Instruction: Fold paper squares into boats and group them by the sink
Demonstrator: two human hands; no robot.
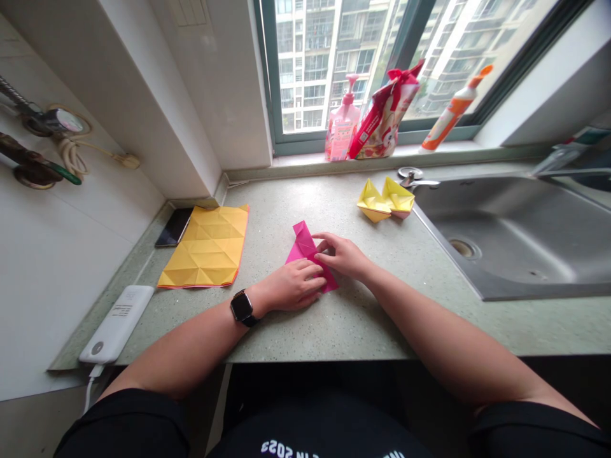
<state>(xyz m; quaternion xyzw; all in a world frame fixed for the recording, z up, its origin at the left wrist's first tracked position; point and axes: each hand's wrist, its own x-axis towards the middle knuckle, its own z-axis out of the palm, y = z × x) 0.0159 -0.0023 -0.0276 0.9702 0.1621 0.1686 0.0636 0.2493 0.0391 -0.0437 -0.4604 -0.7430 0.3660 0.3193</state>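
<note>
"In the head view, where is the pink paper (300,247)?"

"On the counter (267,197), roughly midway between its front and back edges, left of the sink (446,264); it is folded, with a narrow end pointing toward the back edge, and both hands partly cover it."

"And the left hand (300,284)?"

"Palm down, fingers loosely stretched over the paper's lower part; a dark watch (242,306) sits on that wrist."

"The right hand (342,254)?"

"At the paper's right side, thumb and forefinger a little apart and touching it; whether they pinch it, I cannot tell."

"What lies toward the counter's left edge?"

"A creased yellow sheet (205,248) with reddish edges showing beneath; a black phone (172,228) just beside it, near the back left corner; a white power bank (117,326) by the front left corner, its cable (89,393) dropping past the front edge."

"And toward the back edge?"

"Two yellow folded shapes (372,203), side by side near the sink's back left corner; behind the counter's back edge, on the windowsill (300,161), a pink pump bottle (342,132), a red bag (389,114) and an orange-and-white bottle (449,121)."
</note>
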